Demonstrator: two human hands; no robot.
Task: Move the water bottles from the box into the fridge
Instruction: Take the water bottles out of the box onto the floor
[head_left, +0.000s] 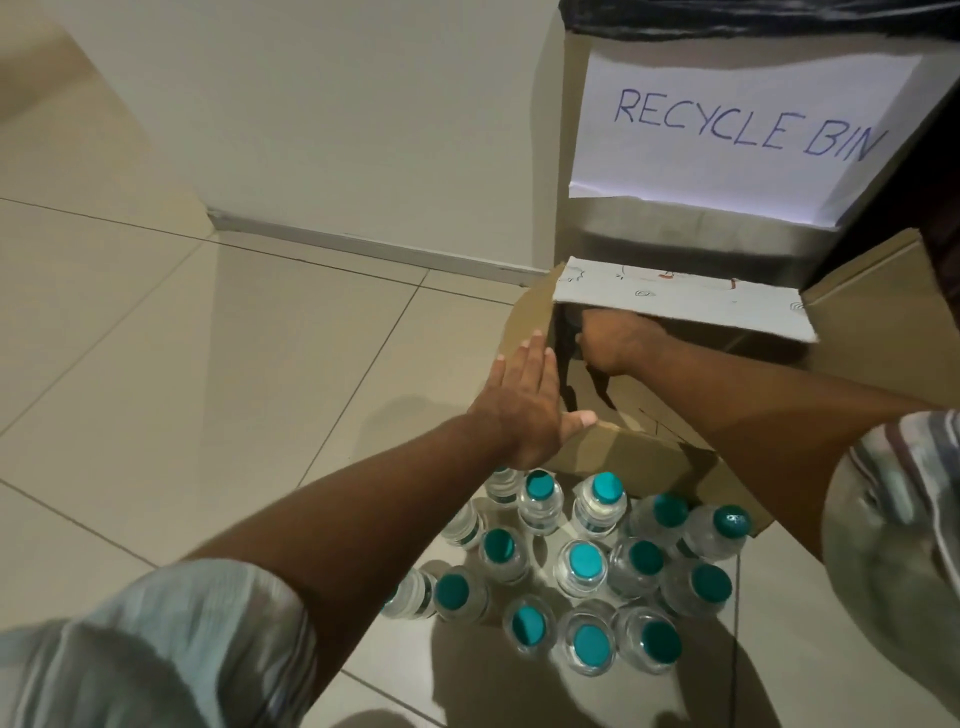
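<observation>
Our left hand (519, 410): fingers (524, 358) flat and spread, holding nothing, palm pressed on the left wall of the cardboard box (670, 452), thumb over its rim. Our right hand (613, 338) is reaching inside the box under the white top flap (680, 304); fingers curled into something dark there, can't tell what or whether they're actually closed on it.

Writing: only the handwritten "RECYCLE BIN" on a white paper sign (727, 140), taped to a tall bin (691, 228) just behind the box, black liner at its top. The flap has small doodles, not readable. Bottle labels not legible.

Water bottles (582, 566): a tight cluster standing upright on the floor (182, 338), just in front of the box, teal caps, clear bodies. One near the box edge is tilted.

Floor is large pale tiles, pale wall and skirting board (363, 244) behind. Open floor to the left of the box and bottles; bin and box crowd the right side.
</observation>
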